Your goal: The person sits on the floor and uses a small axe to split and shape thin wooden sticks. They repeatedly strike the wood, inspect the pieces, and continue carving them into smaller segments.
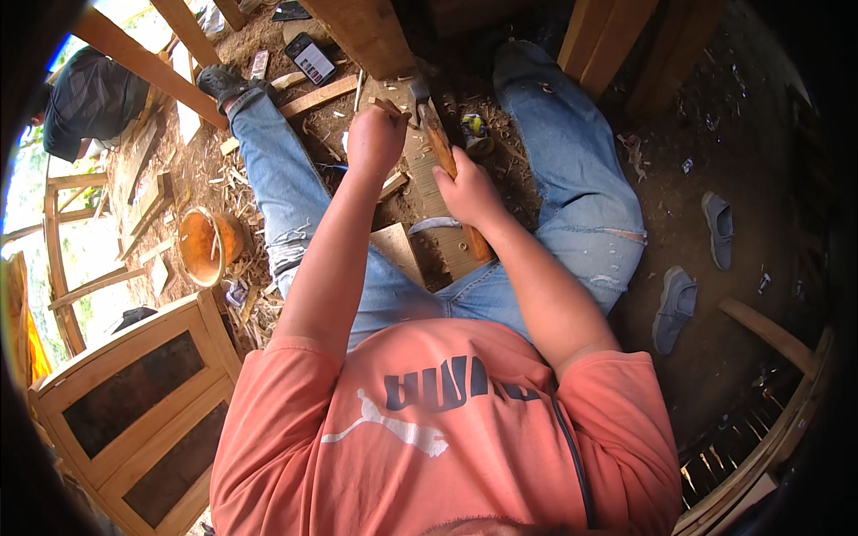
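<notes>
Left hand (375,138) fisted on thin chisel (390,108), right hand (467,190) gripping wooden-handled hammer (438,134) — pale plank (429,192) (grainy)

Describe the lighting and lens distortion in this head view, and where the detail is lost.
Head view: daylight blows out the upper left beyond the wooden rails; the right side sinks into shadow near the grey shoes; fisheye bends edges toward a black rim; both hands stay sharp.

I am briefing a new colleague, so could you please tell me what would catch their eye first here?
At centre, the right hand grips a wooden-handled hammer over a wooden board lying between the outstretched legs, while the left hand pinches a small wooden piece. An orange bowl sits on the chip-strewn ground at left.
</notes>
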The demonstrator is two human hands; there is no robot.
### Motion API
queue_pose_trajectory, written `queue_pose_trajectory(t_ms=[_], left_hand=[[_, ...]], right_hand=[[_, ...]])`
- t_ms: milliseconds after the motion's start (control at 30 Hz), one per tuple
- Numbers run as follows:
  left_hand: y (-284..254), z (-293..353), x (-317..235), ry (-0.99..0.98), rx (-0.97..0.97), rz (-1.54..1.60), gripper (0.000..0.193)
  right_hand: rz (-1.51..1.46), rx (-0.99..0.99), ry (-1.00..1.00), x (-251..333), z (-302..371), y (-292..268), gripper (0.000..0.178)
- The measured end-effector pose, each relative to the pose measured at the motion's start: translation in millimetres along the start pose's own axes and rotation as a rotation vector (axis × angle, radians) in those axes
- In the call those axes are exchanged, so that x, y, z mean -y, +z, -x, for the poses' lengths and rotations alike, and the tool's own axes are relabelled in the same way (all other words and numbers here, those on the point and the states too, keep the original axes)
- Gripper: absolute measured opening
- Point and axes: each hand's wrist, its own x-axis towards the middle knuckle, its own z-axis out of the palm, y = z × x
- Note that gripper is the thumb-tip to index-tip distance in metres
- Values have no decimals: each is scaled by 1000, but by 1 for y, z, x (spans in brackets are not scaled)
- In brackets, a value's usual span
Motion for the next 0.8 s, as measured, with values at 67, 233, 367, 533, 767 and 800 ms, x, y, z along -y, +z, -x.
queue_pose_trajectory(t_ms=[67, 233, 367, 533, 767, 800], left_hand=[[2, -1, 1, 22, -3, 9, 28], [2, -4, 2, 35, 0, -5, 28], [1, -3, 3, 22, 10, 19, 28], [-2, -6, -1, 22, 17, 13, 27], [0, -3, -1, -9, 23, -10, 25], [-1, -2, 0, -9, 33, 6, 25]], right_hand=[[33, 13, -8, -18, -5, 7, 43], [-20, -9, -42, -28, -7, 13, 39], [6, 2, -30, -30, -8, 11, 38], [0, -17, -62, -33, -9, 14, 38], [-51, -23, -48, 1, -4, -2, 37], [-15, -13, -46, -7, -4, 4, 37]])
